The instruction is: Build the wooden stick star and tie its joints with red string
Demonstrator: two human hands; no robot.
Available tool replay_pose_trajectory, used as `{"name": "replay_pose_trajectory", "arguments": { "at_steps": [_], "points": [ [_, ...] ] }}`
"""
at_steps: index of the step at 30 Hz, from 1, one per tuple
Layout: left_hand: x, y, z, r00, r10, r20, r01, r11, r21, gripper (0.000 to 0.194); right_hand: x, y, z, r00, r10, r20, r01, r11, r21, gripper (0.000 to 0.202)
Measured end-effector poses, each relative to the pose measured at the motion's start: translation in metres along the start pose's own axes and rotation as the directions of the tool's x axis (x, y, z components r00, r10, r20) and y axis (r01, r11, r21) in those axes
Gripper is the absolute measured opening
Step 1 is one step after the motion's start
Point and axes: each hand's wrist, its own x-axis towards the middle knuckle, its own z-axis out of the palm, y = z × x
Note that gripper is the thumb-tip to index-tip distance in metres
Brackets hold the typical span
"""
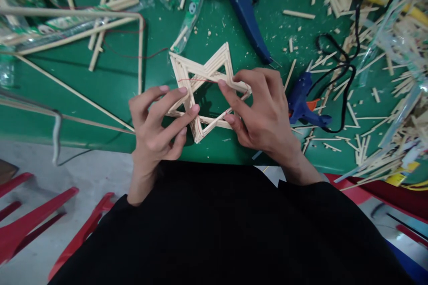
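A six-pointed star (219, 61) built from layered pale wooden sticks lies on the green table in front of me, with dark gaps between its layers. Across its upper part runs a thin red thread (200, 80), and more red thread shows along the lower right edge. My left hand (152, 127) holds the star's left side, its fingertips on the sticks. With my right hand (262, 111) I grip the right point; the index fingertip touches the upper stick beside the thread, and the thumb is at the lower edge. The curled fingers hide part of that point.
Right of my right hand lies a blue glue gun (304, 102) with a black cord. A blue-handled tool (245, 18) sits behind the star. Loose sticks (384, 156) pile up at the right. A large stick frame (140, 53) and plastic wrappers occupy the left. Red chairs (43, 218) stand below.
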Motion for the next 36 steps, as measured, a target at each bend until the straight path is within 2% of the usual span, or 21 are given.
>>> {"name": "replay_pose_trajectory", "arguments": {
  "at_steps": [3,6,9,12,17,19,22,25,27,29,36],
  "points": [
    [0.002,-0.001,0.000,1.000,-0.014,0.013,0.015,0.998,-0.055,0.035,0.001,0.003,0.001,1.000,0.002,0.002,-0.003,1.000,0.021,0.062],
    [0.006,-0.002,-0.003,0.999,0.038,0.009,-0.037,0.995,-0.091,0.033,0.002,0.004,-0.003,1.000,-0.017,-0.009,0.017,0.998,0.058,0.058],
    [0.013,-0.002,-0.010,0.992,0.113,0.055,-0.111,0.993,-0.028,0.031,0.008,0.003,-0.014,0.999,-0.041,-0.029,0.044,0.992,0.115,0.049],
    [0.021,-0.004,-0.016,0.971,0.209,0.119,-0.218,0.974,0.065,0.025,0.024,0.001,-0.026,0.997,-0.069,-0.032,0.072,0.994,0.088,0.040],
    [0.034,-0.013,-0.016,0.935,0.334,0.115,-0.333,0.942,-0.034,0.013,0.066,0.006,-0.024,0.979,-0.120,0.163,0.124,0.992,-0.015,0.030],
    [0.037,-0.016,-0.014,0.934,0.339,0.113,-0.327,0.938,-0.112,0.013,0.078,0.008,-0.016,0.971,-0.144,0.192,0.147,0.989,0.001,0.036],
    [0.037,-0.019,-0.010,0.956,0.286,0.072,-0.264,0.939,-0.219,0.019,0.085,0.008,-0.004,0.988,-0.136,0.072,0.129,0.988,0.090,0.053],
    [0.035,-0.017,-0.004,0.970,0.243,0.001,-0.233,0.933,-0.272,0.018,0.084,0.006,0.004,0.998,-0.056,-0.023,0.059,0.986,0.159,0.050],
    [0.035,-0.013,0.000,0.979,0.195,-0.052,-0.201,0.918,-0.341,0.017,0.082,0.005,0.007,0.999,-0.007,-0.035,0.012,0.989,0.147,0.042],
    [0.036,-0.008,0.004,0.993,0.096,-0.067,-0.116,0.901,-0.417,0.020,0.082,0.004,0.008,0.999,-0.001,-0.032,0.005,0.992,0.123,0.036],
    [0.046,0.009,0.006,0.981,-0.161,-0.111,0.083,0.856,-0.510,0.028,0.084,-0.003,-0.002,1.000,0.007,0.000,-0.007,0.990,0.144,0.044]
  ]
}}
